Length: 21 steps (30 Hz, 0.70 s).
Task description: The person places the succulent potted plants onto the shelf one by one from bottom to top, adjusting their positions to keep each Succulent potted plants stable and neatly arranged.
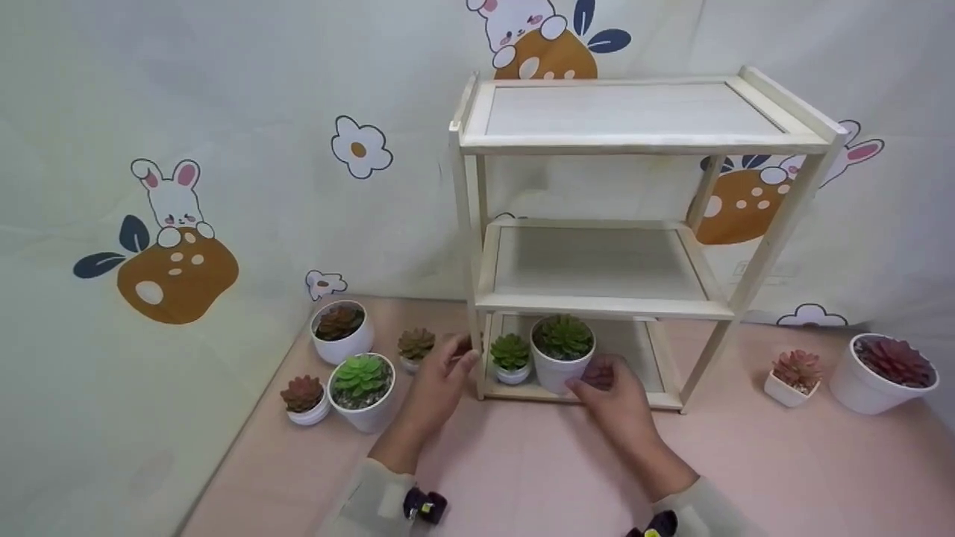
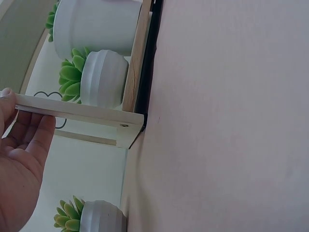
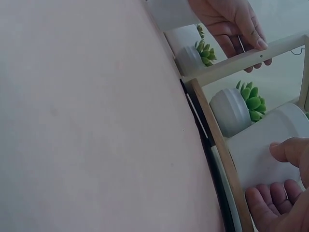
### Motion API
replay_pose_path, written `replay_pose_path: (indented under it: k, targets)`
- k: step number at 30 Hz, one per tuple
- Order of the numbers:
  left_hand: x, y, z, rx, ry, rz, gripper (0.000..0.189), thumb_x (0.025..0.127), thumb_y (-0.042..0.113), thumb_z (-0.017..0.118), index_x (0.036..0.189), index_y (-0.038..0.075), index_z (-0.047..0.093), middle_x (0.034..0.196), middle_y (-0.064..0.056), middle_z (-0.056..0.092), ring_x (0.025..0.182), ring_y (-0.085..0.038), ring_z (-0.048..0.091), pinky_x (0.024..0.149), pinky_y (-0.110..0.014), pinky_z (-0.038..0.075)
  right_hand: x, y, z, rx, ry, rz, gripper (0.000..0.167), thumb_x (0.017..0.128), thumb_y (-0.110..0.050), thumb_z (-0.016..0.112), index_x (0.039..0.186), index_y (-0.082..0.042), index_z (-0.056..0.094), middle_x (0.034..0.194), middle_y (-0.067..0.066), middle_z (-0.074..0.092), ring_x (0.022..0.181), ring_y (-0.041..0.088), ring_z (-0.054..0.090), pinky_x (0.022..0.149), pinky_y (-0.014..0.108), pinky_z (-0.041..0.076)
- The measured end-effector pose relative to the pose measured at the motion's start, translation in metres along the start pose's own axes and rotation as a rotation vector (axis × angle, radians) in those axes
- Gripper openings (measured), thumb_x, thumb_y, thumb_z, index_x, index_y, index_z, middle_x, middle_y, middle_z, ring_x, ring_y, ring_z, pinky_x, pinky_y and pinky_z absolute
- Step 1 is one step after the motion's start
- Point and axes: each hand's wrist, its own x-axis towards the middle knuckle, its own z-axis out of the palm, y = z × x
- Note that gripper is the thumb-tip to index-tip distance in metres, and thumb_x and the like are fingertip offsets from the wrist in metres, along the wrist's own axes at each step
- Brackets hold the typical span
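A pale wooden three-tier shelf stands on the pink tabletop. On its bottom tier sit a small potted succulent at the left and a larger white-potted succulent beside it. My right hand holds the larger pot at its right side, the thumb on the pot's front in the right wrist view. With thumb and fingers, my left hand grips the shelf's front left post. Just left of that hand is a small brownish succulent.
Left of the shelf stand a dark succulent in a white pot, a bright green succulent and a small reddish one. To the right are a pink succulent and a dark red one. A printed cloth hangs behind.
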Motion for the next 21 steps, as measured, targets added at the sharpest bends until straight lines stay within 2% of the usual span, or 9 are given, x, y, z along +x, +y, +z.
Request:
replay_pose_path:
  k: [8, 21]
  targets:
    - [0.0005, 0.0005, -0.0001, -0.017, 0.000, 0.044, 0.045, 0.107, 0.034, 0.056, 0.141, 0.005, 0.058, 0.133, -0.014, 0.065, 0.130, -0.031, 0.061, 0.113, -0.050, 0.050, 0.0046, 0.0010, 0.0004, -0.013, 0.009, -0.024, 0.028, 0.088, -0.010, 0.081, 0.105, 0.000, 0.061, 0.100, 0.012, 0.068, 0.092, 0.015, 0.061, 0.080, 0.020, 0.053]
    - [-0.0002, 0.0007, 0.0000, 0.005, 0.003, 0.051, 0.045, 0.107, 0.035, 0.056, 0.140, 0.004, 0.058, 0.134, -0.014, 0.065, 0.131, -0.032, 0.061, 0.114, -0.050, 0.050, 0.0070, 0.0019, 0.0020, -0.013, 0.017, -0.014, 0.026, 0.088, -0.013, 0.082, 0.101, -0.002, 0.062, 0.097, 0.010, 0.067, 0.089, 0.013, 0.060, 0.077, 0.019, 0.052]
